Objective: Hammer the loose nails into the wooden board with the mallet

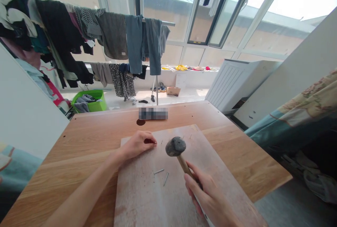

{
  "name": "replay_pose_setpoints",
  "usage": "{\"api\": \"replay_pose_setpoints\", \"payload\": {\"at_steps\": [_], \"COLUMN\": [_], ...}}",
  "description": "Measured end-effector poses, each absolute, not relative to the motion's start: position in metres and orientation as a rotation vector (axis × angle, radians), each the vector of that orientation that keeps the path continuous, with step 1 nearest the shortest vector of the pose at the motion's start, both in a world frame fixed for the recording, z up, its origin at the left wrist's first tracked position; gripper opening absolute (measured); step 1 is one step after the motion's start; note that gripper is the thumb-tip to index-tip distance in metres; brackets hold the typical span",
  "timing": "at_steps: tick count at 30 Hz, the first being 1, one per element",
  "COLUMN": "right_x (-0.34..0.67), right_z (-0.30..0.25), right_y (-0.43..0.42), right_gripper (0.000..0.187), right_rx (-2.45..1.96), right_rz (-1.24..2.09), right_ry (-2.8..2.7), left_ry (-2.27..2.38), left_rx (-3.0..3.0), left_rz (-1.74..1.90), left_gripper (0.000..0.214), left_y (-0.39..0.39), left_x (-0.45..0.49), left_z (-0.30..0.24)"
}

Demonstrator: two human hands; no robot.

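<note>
My right hand (201, 188) is wrapped round the wooden handle of a hammer (176, 146), whose dark, blocky head is raised over a wooden board (137, 199). At the board's upper left, my left hand (139, 144) pinches a nail between thumb and forefinger, mostly hidden by the fingertips. Just right of those fingertips a thin nail (161, 141) stands upright in the board. Another standing nail (191, 136) is near the far edge, beyond the hammer head. Two loose nails, one pointing sideways (159, 171) and one slanted (166, 179), lie on the board between my hands.
The board lies on a wood-grain tabletop (86, 142) with a round hole (140, 122) near its far side. A blurred-out dark object (153, 113) sits beside the hole. Beyond are hanging clothes (114, 35), a green tub (89, 100) and a white ribbed cabinet (226, 83).
</note>
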State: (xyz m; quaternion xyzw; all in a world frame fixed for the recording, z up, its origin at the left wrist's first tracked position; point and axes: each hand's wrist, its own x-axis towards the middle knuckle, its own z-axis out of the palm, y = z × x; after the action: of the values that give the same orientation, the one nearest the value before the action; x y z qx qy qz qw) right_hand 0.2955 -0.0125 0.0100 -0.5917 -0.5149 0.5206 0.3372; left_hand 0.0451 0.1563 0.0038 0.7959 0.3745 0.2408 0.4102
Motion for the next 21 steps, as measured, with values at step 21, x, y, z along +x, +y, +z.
{"api": "replay_pose_setpoints", "payload": {"at_steps": [21], "right_x": [0.261], "right_z": [0.025], "right_y": [0.018], "right_gripper": [0.05], "right_rx": [-1.506], "right_rz": [1.25], "right_ry": [-1.599], "left_ry": [0.95], "left_rx": [2.017], "left_rz": [0.54], "left_gripper": [0.019], "left_y": [0.158], "left_x": [0.046], "left_z": [0.007]}}
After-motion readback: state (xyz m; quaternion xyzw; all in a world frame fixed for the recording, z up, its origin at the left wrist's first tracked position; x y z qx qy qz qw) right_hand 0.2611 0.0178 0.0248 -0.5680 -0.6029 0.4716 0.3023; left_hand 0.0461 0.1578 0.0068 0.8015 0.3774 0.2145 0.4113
